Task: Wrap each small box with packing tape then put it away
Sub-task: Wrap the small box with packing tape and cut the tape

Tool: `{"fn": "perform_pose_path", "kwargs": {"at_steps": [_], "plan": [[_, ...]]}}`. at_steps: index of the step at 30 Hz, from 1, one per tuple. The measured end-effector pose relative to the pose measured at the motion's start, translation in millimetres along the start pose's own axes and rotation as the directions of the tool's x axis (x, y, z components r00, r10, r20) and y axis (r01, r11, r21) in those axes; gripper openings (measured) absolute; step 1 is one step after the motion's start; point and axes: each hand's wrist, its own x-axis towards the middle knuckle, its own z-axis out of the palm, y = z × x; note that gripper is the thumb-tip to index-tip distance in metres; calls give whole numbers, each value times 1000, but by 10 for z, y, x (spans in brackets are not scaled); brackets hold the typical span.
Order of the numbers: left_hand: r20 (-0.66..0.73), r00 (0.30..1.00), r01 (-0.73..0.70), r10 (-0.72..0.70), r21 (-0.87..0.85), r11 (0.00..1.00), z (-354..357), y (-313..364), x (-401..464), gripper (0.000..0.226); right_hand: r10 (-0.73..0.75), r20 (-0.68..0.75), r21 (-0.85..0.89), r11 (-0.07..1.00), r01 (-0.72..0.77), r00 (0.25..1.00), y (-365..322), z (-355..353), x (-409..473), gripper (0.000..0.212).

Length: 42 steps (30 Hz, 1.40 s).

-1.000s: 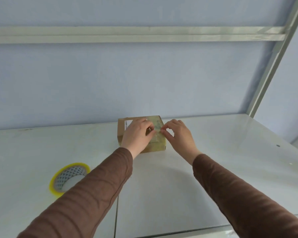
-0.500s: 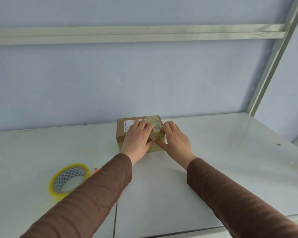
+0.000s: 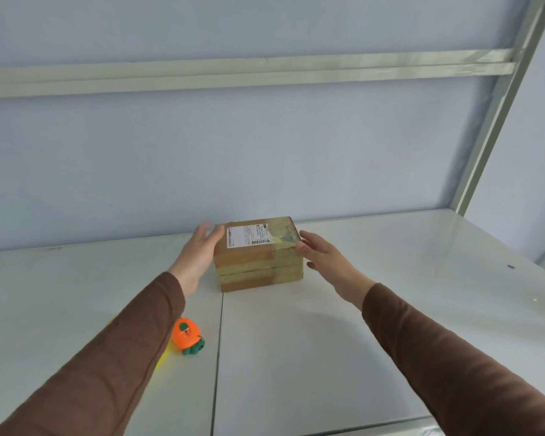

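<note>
A taped cardboard box (image 3: 258, 253) is shown on the white shelf (image 3: 375, 309) near the wall; the left hand (image 3: 199, 256) and right hand (image 3: 324, 256), fingers straight, flank its sides; it is judged light, stiff and tape-slick, best taken by opposite side walls.

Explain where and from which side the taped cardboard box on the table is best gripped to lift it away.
Probably best by its two short end faces, one hand from each side. The cardboard box sits flat with its left and right ends free. The left hand and right hand already flank those ends, fingers straight. The white label on top stays uncovered, and the table around it leaves room.
</note>
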Motion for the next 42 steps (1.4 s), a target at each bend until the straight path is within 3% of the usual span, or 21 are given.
{"fn": "perform_pose_path", "kwargs": {"at_steps": [2,4,7,10,13,15,17,19,21,23,29,35,37,39,40,42], "plan": [[135,991,40,-27,-97,994,23,-12,-140,29,-14,15,35,999,14,1000,-21,29,-101,37],[153,988,10,9,-122,992,39,-32,-298,29,-22,-42,76,997,25,999,-26,25,-246,27],[142,990,-6,25,-131,991,42,-160,-578,53,-26,-118,16,999,28,993,32,-50,-529,23],[138,989,-58,57,4,998,47,-255,-785,63,-25,-103,-48,999,20,994,41,-119,-752,22],[74,991,-127,113,222,967,18,-234,-810,64,-70,-132,-226,973,38,989,-24,-138,-823,41],[65,959,-277,277,443,853,26,-181,-796,69,-213,-139,-461,878,127,967,-78,-149,-839,64],[193,882,-457,430,573,680,85,-81,-750,79,-344,12,-669,695,263,939,-152,-132,-821,85],[396,827,-558,399,669,491,179,20,-659,94,-344,215,-803,471,366,914,-214,-76,-744,94],[527,806,-590,270,753,291,276,61,-572,101,-271,344,-864,283,416,899,-233,-1,-660,93],[564,794,-605,225,769,205,343,34,-527,95,-236,377,-882,203,425,896,-204,51,-618,86],[529,794,-601,300,759,251,417,-63,-502,83,-342,326,-859,282,428,881,-60,106,-569,69],[516,791,-605,328,738,298,417,-94,-490,79,-344,316,-828,355,434,884,-33,120,-573,69],[459,795,-606,396,634,481,372,-103,-518,84,-338,320,-740,495,456,885,-48,76,-598,80],[278,877,-475,391,391,788,274,-137,-543,86,-310,226,-577,721,384,923,-70,19,-621,99],[171,935,-347,311,248,905,218,-165,-548,85,-274,132,-469,829,304,953,-79,0,-632,103],[61,996,-65,63,33,997,144,-215,-539,82,-107,-22,-198,975,100,994,-94,-17,-617,104]]}}
